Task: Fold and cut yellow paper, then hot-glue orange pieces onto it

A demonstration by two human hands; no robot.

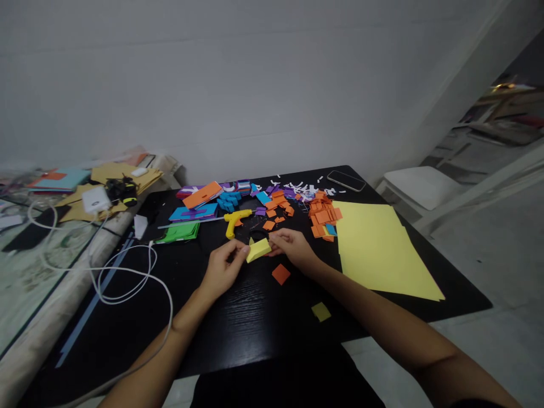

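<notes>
A small folded piece of yellow paper (258,250) is held up between my two hands over the black table. My left hand (224,265) pinches its left end with thumb and finger. At its right end, the fingers of my right hand (294,247) are closed on it. Just below my right hand lies an orange paper square (281,274), and nearer the front edge a yellow paper square (321,311). Behind my hands a yellow glue gun (235,221) rests with a long glue stick in its back. Whatever lies directly under the fingers is hidden.
Large yellow paper sheets (382,249) cover the right side, beside a heap of orange pieces (323,215). A phone (346,181) lies at the back right. Green paper (181,232) and blue paper (193,212) sit left. A white cable (165,289) loops across the left.
</notes>
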